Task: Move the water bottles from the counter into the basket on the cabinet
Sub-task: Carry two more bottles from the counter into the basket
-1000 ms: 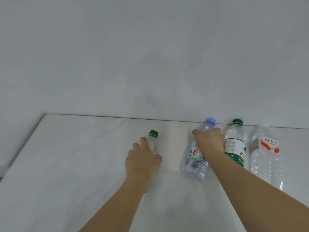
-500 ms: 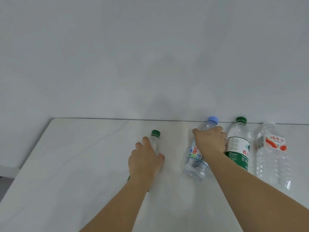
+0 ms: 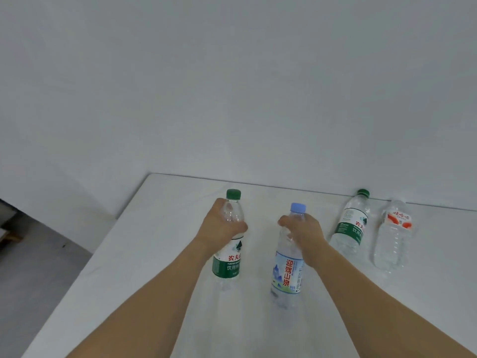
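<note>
Two bare forearms reach forward over a white marble-look worktop point(image 3: 160, 254). The left hand point(image 3: 222, 229) wraps its fingers around the upper body of a clear plastic water bottle with a green cap and green label point(image 3: 228, 262). The right hand point(image 3: 303, 232) grips the neck of a clear plastic bottle with a pale blue cap and blue label point(image 3: 287, 272). Near the worktop's back edge, toward its right side, stand a second green-capped clear bottle point(image 3: 351, 226) and, just beside it, a clear ribbed bottle with a red-and-white label point(image 3: 392, 239).
</note>
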`<action>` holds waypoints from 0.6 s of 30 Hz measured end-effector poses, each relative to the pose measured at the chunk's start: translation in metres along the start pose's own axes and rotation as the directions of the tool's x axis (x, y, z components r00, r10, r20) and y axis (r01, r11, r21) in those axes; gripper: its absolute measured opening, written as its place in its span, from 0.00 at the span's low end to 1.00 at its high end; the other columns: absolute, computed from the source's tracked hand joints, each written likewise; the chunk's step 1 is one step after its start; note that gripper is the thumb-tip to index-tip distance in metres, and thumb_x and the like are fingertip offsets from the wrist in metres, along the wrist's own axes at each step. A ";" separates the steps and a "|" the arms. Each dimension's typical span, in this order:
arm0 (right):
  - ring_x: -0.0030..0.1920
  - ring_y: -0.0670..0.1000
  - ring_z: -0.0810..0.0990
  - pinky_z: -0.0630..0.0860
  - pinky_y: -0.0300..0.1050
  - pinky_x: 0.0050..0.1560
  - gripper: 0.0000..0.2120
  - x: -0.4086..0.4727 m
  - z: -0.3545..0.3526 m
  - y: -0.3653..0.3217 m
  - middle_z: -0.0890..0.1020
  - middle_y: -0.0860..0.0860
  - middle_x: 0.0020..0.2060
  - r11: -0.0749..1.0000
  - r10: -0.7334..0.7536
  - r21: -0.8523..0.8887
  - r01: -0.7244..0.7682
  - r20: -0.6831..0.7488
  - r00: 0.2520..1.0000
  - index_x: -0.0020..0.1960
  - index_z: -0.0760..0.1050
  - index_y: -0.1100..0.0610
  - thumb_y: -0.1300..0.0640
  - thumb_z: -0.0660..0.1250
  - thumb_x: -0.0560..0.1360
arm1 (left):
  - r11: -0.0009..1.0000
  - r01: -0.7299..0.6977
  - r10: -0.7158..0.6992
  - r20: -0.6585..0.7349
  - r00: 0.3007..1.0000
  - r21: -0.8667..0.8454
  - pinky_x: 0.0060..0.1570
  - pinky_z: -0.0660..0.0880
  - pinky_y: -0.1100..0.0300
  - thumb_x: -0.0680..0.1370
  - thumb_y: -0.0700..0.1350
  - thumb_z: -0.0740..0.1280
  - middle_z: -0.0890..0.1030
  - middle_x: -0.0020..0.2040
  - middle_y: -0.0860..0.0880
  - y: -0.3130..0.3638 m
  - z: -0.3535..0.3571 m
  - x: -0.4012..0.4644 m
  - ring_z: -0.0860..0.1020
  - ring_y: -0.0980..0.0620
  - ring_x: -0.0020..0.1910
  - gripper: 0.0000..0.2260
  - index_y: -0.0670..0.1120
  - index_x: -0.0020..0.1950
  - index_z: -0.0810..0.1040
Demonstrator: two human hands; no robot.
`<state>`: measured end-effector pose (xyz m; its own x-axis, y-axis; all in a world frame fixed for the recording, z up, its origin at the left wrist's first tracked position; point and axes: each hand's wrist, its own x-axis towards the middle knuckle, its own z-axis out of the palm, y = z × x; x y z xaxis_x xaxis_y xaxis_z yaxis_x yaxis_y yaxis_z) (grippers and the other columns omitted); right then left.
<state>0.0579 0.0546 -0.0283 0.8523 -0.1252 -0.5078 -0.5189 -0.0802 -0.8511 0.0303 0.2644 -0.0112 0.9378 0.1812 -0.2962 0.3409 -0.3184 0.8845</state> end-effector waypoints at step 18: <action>0.32 0.52 0.72 0.70 0.46 0.36 0.08 -0.307 0.069 -0.202 0.77 0.53 0.30 0.745 -0.639 0.065 0.663 0.353 0.684 0.34 0.74 0.58 0.53 0.67 0.64 | 0.915 -0.374 0.212 -0.610 0.763 -0.150 0.40 0.77 0.56 0.68 0.45 0.73 0.80 0.43 0.48 0.206 -0.207 -0.286 0.79 0.50 0.36 0.10 0.48 0.44 0.75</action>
<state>-0.0937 0.1774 0.2905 0.9373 0.3147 0.1496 0.1830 -0.0790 -0.9799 -0.1810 0.3396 0.3305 0.7480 0.6384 0.1813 -0.0490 -0.2194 0.9744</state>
